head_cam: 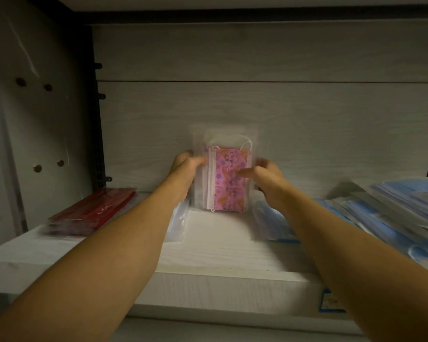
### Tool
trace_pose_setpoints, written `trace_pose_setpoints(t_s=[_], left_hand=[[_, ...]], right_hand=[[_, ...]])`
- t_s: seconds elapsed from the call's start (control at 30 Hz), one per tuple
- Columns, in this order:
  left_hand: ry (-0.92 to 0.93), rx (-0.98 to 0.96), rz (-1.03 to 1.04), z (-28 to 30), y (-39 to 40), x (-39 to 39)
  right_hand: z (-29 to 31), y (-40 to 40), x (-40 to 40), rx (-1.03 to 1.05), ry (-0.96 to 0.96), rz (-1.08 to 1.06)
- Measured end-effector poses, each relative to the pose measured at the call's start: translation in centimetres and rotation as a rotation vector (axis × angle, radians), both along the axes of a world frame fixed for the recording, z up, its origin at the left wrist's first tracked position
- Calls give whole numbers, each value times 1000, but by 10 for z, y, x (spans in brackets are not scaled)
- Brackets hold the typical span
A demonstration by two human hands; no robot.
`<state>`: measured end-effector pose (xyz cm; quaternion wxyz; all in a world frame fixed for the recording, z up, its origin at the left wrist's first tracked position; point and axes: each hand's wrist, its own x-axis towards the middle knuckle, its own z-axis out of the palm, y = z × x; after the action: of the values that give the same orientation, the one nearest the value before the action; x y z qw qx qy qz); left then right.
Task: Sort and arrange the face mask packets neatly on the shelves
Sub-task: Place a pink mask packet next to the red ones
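While both hands reach deep onto the shelf (220,245):
Pink packets: a bunch of clear packets (229,178) with pink patterned masks stands upright against the back panel, between the 2 hands.
Left hand (185,166): grips the bunch's left edge, fingers curled around it.
Right hand (265,176): holds the right edge, thumb across the front.
Red packets (94,208): flat, far left.
Blue packets (391,213): piled right, blurred, partly cut off.
Hard to tell: packet count in the bunch.
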<state>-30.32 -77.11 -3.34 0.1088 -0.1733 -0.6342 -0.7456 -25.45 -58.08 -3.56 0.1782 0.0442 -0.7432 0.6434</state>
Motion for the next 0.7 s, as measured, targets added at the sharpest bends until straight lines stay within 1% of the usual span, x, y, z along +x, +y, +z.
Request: trace_pose_setpoints(t_s=[0.17, 0.3, 0.5, 0.7], left_hand=[[46, -71, 54, -2, 0, 1], [81, -46, 62, 1, 1, 3], [50, 11, 2, 1, 0, 3], [45, -101, -1, -2, 7, 6]], right_hand=[[-4, -1, 0, 13, 57, 14], [-3, -5, -1, -26, 111, 2], [-4, -4, -5, -18, 59, -3], [-9, -6, -9, -16, 27, 6]])
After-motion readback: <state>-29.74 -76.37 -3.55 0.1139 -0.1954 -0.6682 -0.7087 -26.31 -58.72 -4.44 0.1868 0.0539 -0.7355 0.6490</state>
